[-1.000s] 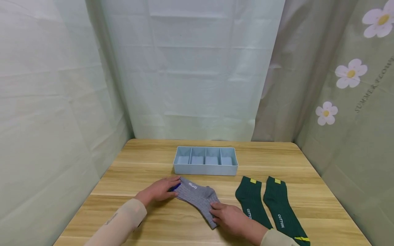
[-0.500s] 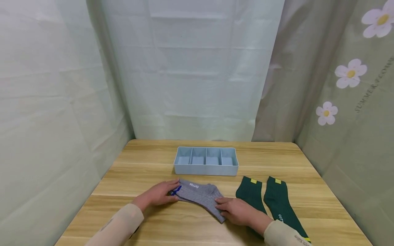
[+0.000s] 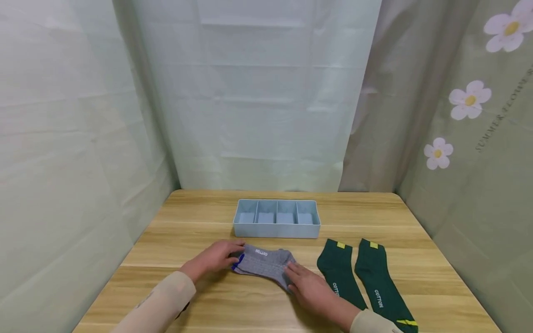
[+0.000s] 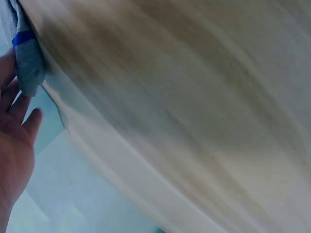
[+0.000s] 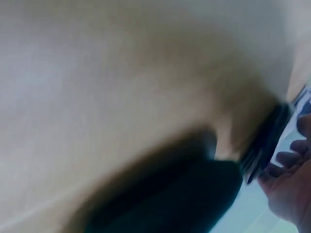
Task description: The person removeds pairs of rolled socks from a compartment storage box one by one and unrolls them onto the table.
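Grey socks [image 3: 264,263] lie layered on the table in the head view, lettered COTTON, with a blue band at their left end. My left hand [image 3: 218,256] is at that banded end, fingertips at its edge and thumb apart. In the left wrist view, the loosely extended fingers are right beside the banded grey sock [image 4: 30,63]. My right hand [image 3: 314,289] rests on the socks' right end with fingers extended, covering part of it. Just right of this hand lie two green socks [image 3: 341,270] with yellow patches, one partly behind the right forearm.
A pale blue tray [image 3: 276,230] with several compartments stands behind the grey socks. The wooden table [image 3: 200,208] meets hanging cloth at its back and sides. A blurred dark green sock [image 5: 180,199] shows in the right wrist view.
The grey socks' right end first swung right and away from me, then came back left, and now reaches less far toward me. My right hand moved with it; the left shifted slightly.
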`<state>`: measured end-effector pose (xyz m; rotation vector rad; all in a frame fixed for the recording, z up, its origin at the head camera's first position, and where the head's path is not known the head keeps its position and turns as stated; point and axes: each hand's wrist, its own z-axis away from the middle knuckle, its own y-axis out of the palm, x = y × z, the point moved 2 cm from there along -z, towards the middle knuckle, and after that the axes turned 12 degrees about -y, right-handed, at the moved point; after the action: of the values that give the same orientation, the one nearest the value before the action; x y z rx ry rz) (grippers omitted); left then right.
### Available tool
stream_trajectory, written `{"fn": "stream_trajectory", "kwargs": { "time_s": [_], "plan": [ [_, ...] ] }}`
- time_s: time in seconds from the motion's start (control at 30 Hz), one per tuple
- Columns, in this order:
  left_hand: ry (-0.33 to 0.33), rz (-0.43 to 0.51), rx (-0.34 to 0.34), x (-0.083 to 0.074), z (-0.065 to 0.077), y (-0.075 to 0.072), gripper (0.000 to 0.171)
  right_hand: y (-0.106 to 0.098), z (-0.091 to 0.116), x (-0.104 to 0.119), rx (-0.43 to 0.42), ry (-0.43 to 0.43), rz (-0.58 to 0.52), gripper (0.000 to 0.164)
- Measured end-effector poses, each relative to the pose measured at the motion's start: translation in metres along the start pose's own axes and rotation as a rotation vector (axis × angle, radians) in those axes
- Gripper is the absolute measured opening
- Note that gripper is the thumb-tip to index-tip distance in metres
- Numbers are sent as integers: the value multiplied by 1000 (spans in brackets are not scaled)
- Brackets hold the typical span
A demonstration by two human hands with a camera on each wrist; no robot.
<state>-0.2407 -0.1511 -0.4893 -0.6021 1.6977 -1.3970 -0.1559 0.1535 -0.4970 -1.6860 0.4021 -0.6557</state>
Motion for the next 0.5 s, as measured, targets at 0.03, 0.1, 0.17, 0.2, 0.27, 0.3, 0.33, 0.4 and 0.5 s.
{"fn": "stream_trajectory", "kwargs": {
  "time_s": [0.03,0.1,0.17,0.2,0.27,0.3,0.33,0.4,0.5],
  "plan": [
    [13,-7,21,1,1,1,38,2,0,2,17,-1,23,42],
    [24,-13,55,3,5,3,40,4,0,4,50,-27,77,42],
    [20,-5,70,5,8,4,41,5,0,2,83,-64,122,40],
    [17,-2,70,6,10,5,41,4,0,1,100,-76,129,41],
    [5,13,69,7,13,5,43,1,1,-3,128,-97,123,42],
    [-2,19,70,7,14,5,44,0,2,-6,144,-103,115,42],
    [-14,29,77,8,16,5,45,-1,3,-8,159,-111,106,43],
    [-32,36,87,9,18,5,47,-3,5,-11,176,-125,89,44],
    [-54,33,101,10,22,5,49,-4,7,-15,180,-147,76,45]
  ]
}}
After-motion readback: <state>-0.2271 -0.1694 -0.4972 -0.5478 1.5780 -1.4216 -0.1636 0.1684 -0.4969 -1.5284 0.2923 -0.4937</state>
